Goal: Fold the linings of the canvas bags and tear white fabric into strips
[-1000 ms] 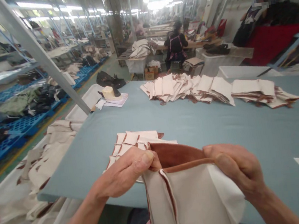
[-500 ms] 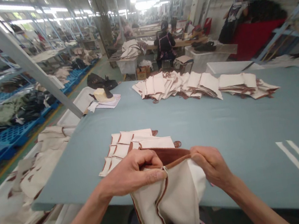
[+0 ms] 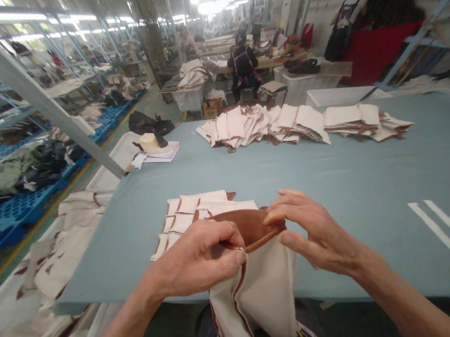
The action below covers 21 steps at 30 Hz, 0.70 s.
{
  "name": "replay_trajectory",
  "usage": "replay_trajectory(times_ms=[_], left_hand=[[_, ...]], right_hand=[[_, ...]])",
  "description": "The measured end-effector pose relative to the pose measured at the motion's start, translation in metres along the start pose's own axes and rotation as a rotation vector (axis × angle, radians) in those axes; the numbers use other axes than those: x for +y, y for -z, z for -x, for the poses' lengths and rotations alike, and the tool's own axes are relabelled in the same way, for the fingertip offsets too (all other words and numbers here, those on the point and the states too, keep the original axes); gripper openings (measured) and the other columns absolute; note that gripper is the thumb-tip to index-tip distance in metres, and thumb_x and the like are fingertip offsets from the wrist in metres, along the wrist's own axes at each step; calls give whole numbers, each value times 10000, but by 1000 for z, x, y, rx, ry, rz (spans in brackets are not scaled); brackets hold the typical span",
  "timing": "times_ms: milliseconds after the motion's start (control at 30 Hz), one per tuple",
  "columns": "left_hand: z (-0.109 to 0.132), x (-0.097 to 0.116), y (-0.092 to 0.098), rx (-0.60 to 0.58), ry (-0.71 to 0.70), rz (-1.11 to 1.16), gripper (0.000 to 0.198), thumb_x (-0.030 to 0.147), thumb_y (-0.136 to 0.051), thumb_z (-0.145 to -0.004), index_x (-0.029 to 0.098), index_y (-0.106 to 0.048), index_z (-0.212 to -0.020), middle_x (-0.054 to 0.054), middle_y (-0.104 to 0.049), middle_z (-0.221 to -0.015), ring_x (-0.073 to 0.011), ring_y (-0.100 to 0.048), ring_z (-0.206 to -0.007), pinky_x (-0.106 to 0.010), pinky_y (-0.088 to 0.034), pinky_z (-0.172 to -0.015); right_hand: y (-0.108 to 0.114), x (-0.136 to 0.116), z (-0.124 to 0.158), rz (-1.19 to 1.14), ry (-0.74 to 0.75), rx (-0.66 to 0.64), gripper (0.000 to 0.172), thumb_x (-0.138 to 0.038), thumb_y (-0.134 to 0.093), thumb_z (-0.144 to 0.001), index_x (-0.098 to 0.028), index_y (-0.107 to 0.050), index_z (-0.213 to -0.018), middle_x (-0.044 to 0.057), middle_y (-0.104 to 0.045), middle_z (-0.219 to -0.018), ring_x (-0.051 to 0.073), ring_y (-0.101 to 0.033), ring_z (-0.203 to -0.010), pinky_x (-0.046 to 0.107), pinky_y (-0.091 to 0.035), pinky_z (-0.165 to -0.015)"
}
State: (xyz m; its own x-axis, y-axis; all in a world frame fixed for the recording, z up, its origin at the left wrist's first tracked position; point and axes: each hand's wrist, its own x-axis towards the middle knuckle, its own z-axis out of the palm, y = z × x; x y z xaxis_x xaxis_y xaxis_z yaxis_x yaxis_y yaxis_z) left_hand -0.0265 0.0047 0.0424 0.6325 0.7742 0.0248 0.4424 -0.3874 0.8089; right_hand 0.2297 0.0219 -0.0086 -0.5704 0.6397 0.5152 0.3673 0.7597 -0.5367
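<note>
A cream cloth bag with brown edging hangs upright in front of me, its mouth spread to show a brown lining. My left hand is closed in a pinch on the bag's rim, beside a brown-edged side seam. At the right corner of the mouth, my right hand has its fingers apart, fingertips over the rim and thumb near the outer side. Just behind the bag, a group of similar cream pieces with brown edges lies overlapped on the blue-green table.
A long row of cream pieces lies along the table's far side. Two white strips are at right. A yellow block rests on papers at the far left corner. Cream pieces fill a bin at left. Seated ahead is a person.
My right hand has loosened from the rim's right corner and spread its fingers, shifting slightly inward. My left hand keeps its pinch. The bag's mouth has narrowed, and the view has shifted slightly.
</note>
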Motion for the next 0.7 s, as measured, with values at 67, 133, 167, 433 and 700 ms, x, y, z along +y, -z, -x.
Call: replay_trajectory(times_ms=[67, 133, 167, 433, 700], left_hand=[[0, 5, -4, 34, -66, -60, 89, 110, -535, -743, 169, -553, -679, 60, -489, -595, -82, -421, -562, -207, -307, -561], [0, 8, -7, 72, -100, -20, 123, 107, -537, -764, 175, -516, -664, 70, -446, -576, -76, -386, -532, -205, -284, -532], [1, 9, -8, 80, -111, 29, 147, 128, -541, -806, 176, -513, -670, 70, -443, -579, -76, -379, -527, -204, -282, -522], [11, -2, 2, -29, -52, 276, 321, 393, -612, -968, 131, -637, -784, 23, -573, -655, -92, -457, -594, -192, -356, -567], [14, -5, 0, -20, -90, 225, 220, 274, -638, -962, 130, -663, -799, 25, -614, -665, -81, -477, -587, -178, -374, -577]], right_hand=[[-2, -16, -10, -72, 53, -22, 189, -394, -599, -990, -215, -625, -1043, 39, -731, -939, 209, -667, -879, 443, -424, -1039], [-7, -28, -16, -143, 71, -32, 147, -348, -644, -964, -209, -621, -1005, 30, -725, -908, 188, -661, -841, 361, -485, -898], [-10, -32, -18, -175, 68, -24, 123, -325, -656, -960, -208, -620, -981, 21, -718, -882, 175, -655, -814, 324, -491, -828], [-18, -36, -16, -386, 89, 33, 27, -176, -635, -990, -201, -636, -1002, 32, -727, -893, 143, -668, -822, 264, -521, -784], [-13, -50, -21, -98, 188, 51, 115, -89, -603, -974, -182, -651, -925, 60, -773, -894, 169, -708, -818, 329, -577, -823]])
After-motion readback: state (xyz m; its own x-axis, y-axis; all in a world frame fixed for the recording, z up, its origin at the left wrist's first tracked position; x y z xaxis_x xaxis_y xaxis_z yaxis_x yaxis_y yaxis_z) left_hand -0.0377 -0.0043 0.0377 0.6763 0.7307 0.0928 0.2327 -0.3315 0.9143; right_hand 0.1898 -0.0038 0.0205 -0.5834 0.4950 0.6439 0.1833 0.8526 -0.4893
